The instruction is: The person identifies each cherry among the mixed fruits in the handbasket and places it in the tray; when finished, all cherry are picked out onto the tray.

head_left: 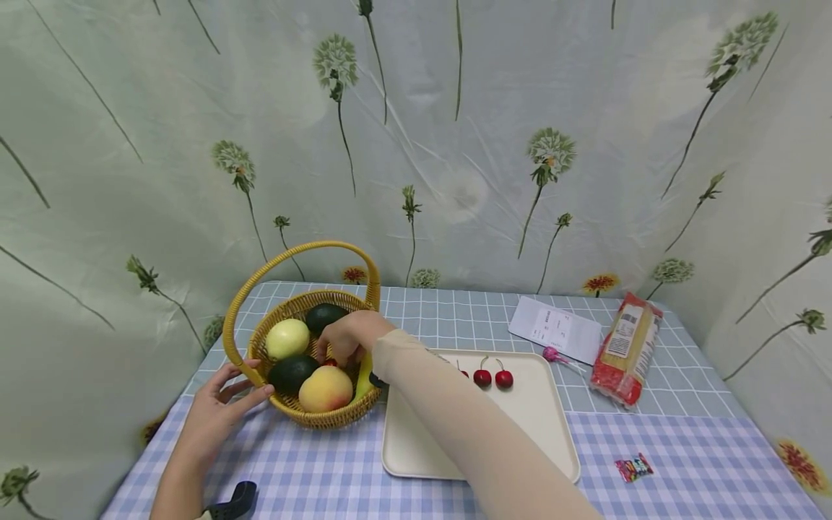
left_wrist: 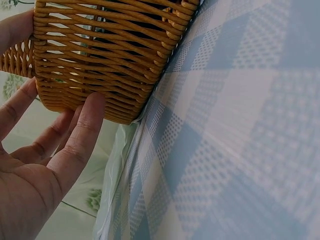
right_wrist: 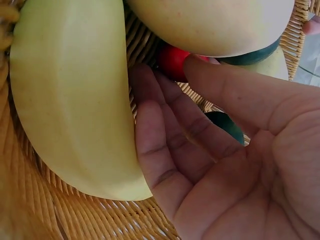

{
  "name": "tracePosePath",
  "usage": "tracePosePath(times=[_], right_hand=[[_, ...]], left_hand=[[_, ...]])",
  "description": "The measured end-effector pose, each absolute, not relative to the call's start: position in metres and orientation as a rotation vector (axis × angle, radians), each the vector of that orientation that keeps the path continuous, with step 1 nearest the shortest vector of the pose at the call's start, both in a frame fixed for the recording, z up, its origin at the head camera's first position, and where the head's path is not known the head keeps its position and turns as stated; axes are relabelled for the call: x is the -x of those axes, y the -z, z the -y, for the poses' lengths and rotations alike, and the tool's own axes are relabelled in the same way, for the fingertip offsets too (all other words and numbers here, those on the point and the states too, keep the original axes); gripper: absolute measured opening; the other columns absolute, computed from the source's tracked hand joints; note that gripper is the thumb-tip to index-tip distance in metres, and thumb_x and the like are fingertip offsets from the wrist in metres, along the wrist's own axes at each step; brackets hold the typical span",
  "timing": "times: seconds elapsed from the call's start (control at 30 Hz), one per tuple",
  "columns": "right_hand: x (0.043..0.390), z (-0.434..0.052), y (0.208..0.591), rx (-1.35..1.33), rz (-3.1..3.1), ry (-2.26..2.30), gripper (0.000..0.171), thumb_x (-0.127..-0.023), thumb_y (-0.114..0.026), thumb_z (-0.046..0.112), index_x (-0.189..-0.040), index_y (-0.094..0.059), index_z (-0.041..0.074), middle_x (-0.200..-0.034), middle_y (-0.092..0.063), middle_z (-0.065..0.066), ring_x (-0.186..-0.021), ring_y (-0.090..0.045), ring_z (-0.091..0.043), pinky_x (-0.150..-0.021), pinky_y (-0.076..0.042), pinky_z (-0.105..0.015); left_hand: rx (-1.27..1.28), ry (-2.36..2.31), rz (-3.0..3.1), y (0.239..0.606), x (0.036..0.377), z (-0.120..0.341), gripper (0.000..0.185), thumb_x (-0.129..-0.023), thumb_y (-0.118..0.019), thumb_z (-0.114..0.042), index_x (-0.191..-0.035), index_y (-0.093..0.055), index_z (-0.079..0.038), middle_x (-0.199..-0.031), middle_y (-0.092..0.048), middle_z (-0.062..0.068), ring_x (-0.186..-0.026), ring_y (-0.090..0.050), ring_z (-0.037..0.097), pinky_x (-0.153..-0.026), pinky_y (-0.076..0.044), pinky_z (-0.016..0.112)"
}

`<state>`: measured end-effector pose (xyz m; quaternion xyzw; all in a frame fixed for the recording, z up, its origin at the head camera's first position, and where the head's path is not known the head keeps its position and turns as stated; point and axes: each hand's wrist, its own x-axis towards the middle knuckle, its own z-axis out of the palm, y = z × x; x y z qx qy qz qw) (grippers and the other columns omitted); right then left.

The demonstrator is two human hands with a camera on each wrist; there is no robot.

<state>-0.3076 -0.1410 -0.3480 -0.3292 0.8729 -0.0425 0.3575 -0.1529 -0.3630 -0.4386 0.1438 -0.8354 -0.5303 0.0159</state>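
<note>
Both hands at the basket [head_left: 305, 419], left side of bench [head_left: 682, 462].
Your L hand [head_left: 217, 412], fingers straight, touches its outer wall; R hand [head_left: 347, 336] is inside w/ fingertips pinching a cherry [right_wrist: 175, 61] between peach [head_left: 325, 388] & banana [right_wrist: 70, 90].

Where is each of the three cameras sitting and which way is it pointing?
Head: worn high, looking forward and down over the table; shows both forearms, left hand on the basket, right hand inside it.
Left wrist: low beside the basket wall, facing along the checked cloth; shows palm and fingers.
Right wrist: inside the basket, facing fruit; shows palm and fingers by a red cherry.
Shared: the basket appears in all three.
</note>
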Motion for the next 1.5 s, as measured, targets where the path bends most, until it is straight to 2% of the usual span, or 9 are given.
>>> tracePosePath(times=[0.1, 0.23, 0.57, 0.73, 0.93, 1.03, 1.1, 1.27, 1.5], right_hand=[[0.3073, 0.1400, 0.3473, 0.861, -2.257, 0.094, 0.036, -0.097, -0.069, 0.005, -0.115, -0.068, 0.037, -0.102, -0.063, 0.007, -0.079, -0.061, -0.008, -0.064, -0.051, -0.018], [0.3072, 0.1385, 0.3455, 0.865, -2.240, 0.109, 0.032, -0.096, -0.074, 0.007, -0.111, -0.067, 0.035, -0.100, -0.063, 0.008, -0.081, -0.062, -0.008, -0.070, -0.055, -0.019], [0.3091, 0.1368, 0.3455, 0.860, -2.196, 0.209, 0.028, -0.100, -0.071, 0.005, -0.116, -0.068, 0.028, -0.104, -0.067, 0.000, -0.077, -0.058, -0.008, -0.072, -0.053, -0.020], [0.3114, 0.1370, 0.3487, 0.880, -2.183, 0.221, 0.028, -0.100, -0.070, 0.004, -0.119, -0.068, 0.024, -0.103, -0.067, -0.001, -0.080, -0.060, -0.009, -0.074, -0.055, -0.021], [0.3150, 0.1378, 0.3527, 0.890, -2.155, 0.258, 0.016, -0.099, -0.071, 0.005, -0.106, -0.067, 0.019, -0.100, -0.064, 0.001, -0.084, -0.061, -0.010, -0.079, -0.058, -0.023], [0.3160, 0.1375, 0.3541, 0.891, -2.142, 0.279, 0.016, -0.099, -0.070, 0.004, -0.102, -0.067, 0.020, -0.100, -0.061, 0.002, -0.086, -0.061, -0.011, -0.080, -0.058, -0.024], [0.3160, 0.1367, 0.3543, 0.897, -2.135, 0.284, 0.018, -0.100, -0.069, 0.004, -0.102, -0.067, 0.022, -0.102, -0.061, 0.002, -0.086, -0.061, -0.011, -0.081, -0.058, -0.024], [0.3153, 0.1343, 0.3540, 0.892, -2.115, 0.305, 0.020, -0.099, -0.067, 0.002, -0.104, -0.067, 0.021, -0.100, -0.062, 0.000, -0.085, -0.061, -0.011, -0.078, -0.055, -0.022], [0.3168, 0.1322, 0.3538, 0.866, -2.134, 0.304, 0.022, -0.095, -0.070, -0.001, -0.103, -0.066, 0.018, -0.087, -0.061, 0.002, -0.073, -0.052, -0.010, -0.069, -0.046, -0.022]], left_hand=[[-0.445, 1.652, 2.594, 0.4382, 0.1529, 0.3622, 0.071, -0.096, -0.083, -0.037, -0.154, -0.050, -0.014, -0.155, -0.046, -0.003, -0.130, -0.050, 0.013, -0.090, -0.051, 0.024], [-0.449, 1.657, 2.598, 0.4382, 0.1527, 0.3614, 0.071, -0.096, -0.084, -0.038, -0.154, -0.051, -0.015, -0.154, -0.046, -0.003, -0.133, -0.049, 0.016, -0.091, -0.051, 0.026], [-0.475, 1.650, 2.610, 0.4368, 0.1532, 0.3623, 0.072, -0.096, -0.083, -0.039, -0.156, -0.049, -0.015, -0.162, -0.041, 0.004, -0.140, -0.047, 0.023, -0.092, -0.050, 0.027], [-0.475, 1.658, 2.611, 0.4364, 0.1528, 0.3619, 0.073, -0.096, -0.083, -0.040, -0.156, -0.049, -0.015, -0.164, -0.040, 0.006, -0.144, -0.046, 0.028, -0.097, -0.051, 0.035], [-0.461, 1.646, 2.610, 0.4362, 0.1526, 0.3617, 0.073, -0.097, -0.082, -0.040, -0.156, -0.049, -0.015, -0.163, -0.040, 0.006, -0.143, -0.046, 0.028, -0.097, -0.051, 0.034], [-0.469, 1.645, 2.610, 0.4359, 0.1523, 0.3614, 0.073, -0.097, -0.082, -0.040, -0.156, -0.049, -0.015, -0.164, -0.040, 0.006, -0.143, -0.046, 0.028, -0.095, -0.051, 0.032], [-0.474, 1.656, 2.605, 0.4356, 0.1522, 0.3609, 0.073, -0.097, -0.082, -0.040, -0.156, -0.048, -0.015, -0.164, -0.040, 0.006, -0.144, -0.046, 0.029, -0.098, -0.052, 0.036], [-0.493, 1.695, 2.591, 0.4352, 0.1524, 0.3605, 0.074, -0.097, -0.082, -0.041, -0.158, -0.047, -0.015, -0.166, -0.038, 0.008, -0.148, -0.043, 0.034, -0.109, -0.049, 0.052], [-0.506, 1.698, 2.593, 0.4339, 0.1526, 0.3601, 0.074, -0.097, -0.082, -0.040, -0.158, -0.047, -0.016, -0.166, -0.037, 0.008, -0.148, -0.043, 0.033, -0.108, -0.049, 0.051]])
